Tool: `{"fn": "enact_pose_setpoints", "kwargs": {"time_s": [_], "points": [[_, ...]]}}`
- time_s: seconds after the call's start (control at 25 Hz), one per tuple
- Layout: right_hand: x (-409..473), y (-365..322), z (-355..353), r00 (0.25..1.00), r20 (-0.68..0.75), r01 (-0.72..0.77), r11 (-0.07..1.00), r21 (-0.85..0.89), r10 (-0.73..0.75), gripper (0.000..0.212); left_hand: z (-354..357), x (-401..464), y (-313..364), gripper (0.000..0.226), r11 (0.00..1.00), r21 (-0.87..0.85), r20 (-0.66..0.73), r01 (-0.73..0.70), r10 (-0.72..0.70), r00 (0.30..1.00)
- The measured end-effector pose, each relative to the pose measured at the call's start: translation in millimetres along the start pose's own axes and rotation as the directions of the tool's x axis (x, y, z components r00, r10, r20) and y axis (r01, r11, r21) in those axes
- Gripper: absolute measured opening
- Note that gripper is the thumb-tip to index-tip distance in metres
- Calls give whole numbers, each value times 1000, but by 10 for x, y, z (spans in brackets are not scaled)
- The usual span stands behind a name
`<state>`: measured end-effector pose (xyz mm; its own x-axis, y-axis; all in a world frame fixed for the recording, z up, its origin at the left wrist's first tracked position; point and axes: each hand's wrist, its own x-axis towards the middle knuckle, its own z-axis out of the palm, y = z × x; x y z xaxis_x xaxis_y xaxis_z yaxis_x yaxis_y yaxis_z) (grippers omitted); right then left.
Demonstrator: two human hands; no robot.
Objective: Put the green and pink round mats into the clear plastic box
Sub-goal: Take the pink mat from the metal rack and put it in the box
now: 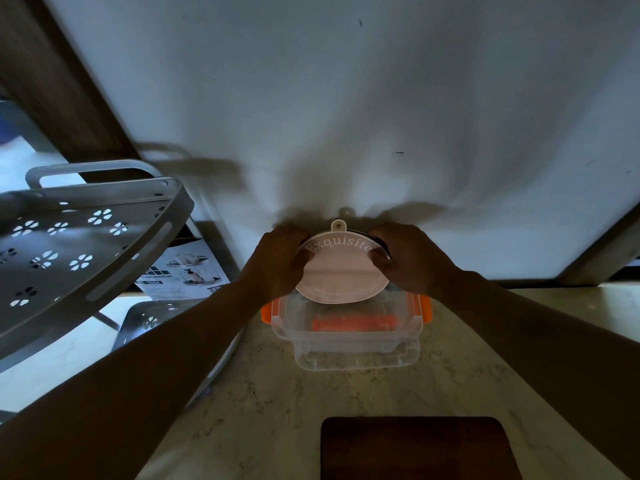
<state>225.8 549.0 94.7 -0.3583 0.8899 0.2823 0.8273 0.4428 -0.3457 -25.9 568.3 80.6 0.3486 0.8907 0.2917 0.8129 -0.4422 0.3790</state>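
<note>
A pink round mat (341, 271) with the raised word "Exquisite" and a small hanging tab is held tilted over the far rim of the clear plastic box (346, 344). My left hand (280, 259) grips its left edge and my right hand (403, 256) grips its right edge. A dark edge behind the pink mat by my right fingers may be a second mat; its colour cannot be told. The box stands open on the marble counter, with orange clips (266, 313) at its sides and an orange piece inside. No green mat is clearly visible.
A grey perforated corner rack (79, 247) stands at the left, with a printed cardboard box (187, 271) behind it. A dark wooden board (419, 448) lies at the near edge of the counter (242, 410). A white wall (346, 116) rises right behind the box.
</note>
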Motion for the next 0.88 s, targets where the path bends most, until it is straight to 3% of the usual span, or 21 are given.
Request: {"fn": "enact_pose_setpoints", "kwargs": {"time_s": [0.2,0.52,0.88], "points": [[-44,-5,57,999,30,-13,1000,-9,13,14,32,-28,24,13,999,39,39,5,-6,999],[-7,-29,118,997,-14,-77,993,-84,76,28,109,-24,75,18,996,83,-13,42,-41,999],[23,-48,72,993,-36,-111,991,-73,108,22,72,-14,111,25,992,79,-2,99,-99,995]]}}
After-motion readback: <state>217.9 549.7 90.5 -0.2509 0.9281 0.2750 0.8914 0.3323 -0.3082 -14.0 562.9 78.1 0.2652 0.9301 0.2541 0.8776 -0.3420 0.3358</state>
